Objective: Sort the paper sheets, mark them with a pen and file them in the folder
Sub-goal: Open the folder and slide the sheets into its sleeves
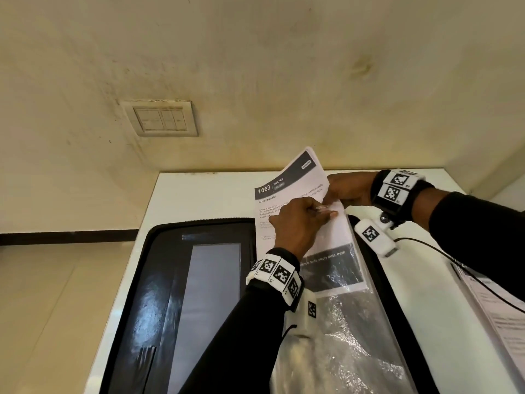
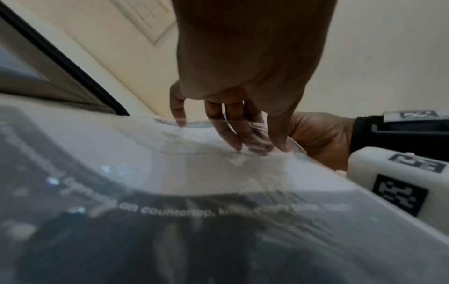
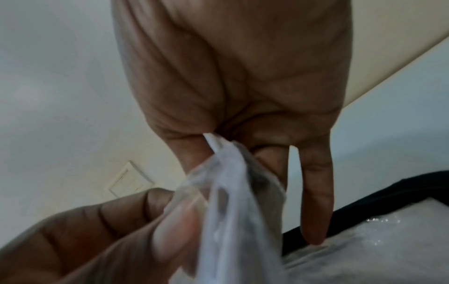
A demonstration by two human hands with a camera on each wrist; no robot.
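A printed paper sheet [image 1: 287,189] headed "1563 Kitchen, Slice Banana" stands partway inside a clear plastic sleeve [image 1: 343,314] of the open black folder [image 1: 170,294]; its upper half sticks out towards the wall. My left hand [image 1: 301,223] pinches the sleeve's open top edge over the sheet. In the left wrist view its fingers [image 2: 233,132] show through the film [image 2: 218,173]. My right hand [image 1: 348,191] pinches the sheet's right edge, and the white paper edge [image 3: 213,142] and film sit between thumb and fingers. The left hand [image 3: 102,230] shows at lower left. No pen is visible.
The folder lies on a white table [image 1: 199,194] against a cream wall with a switch plate [image 1: 160,118]. A stack of printed sheets [image 1: 500,314] lies at the table's right edge. A black cable [image 1: 443,251] runs from my right wrist across the table.
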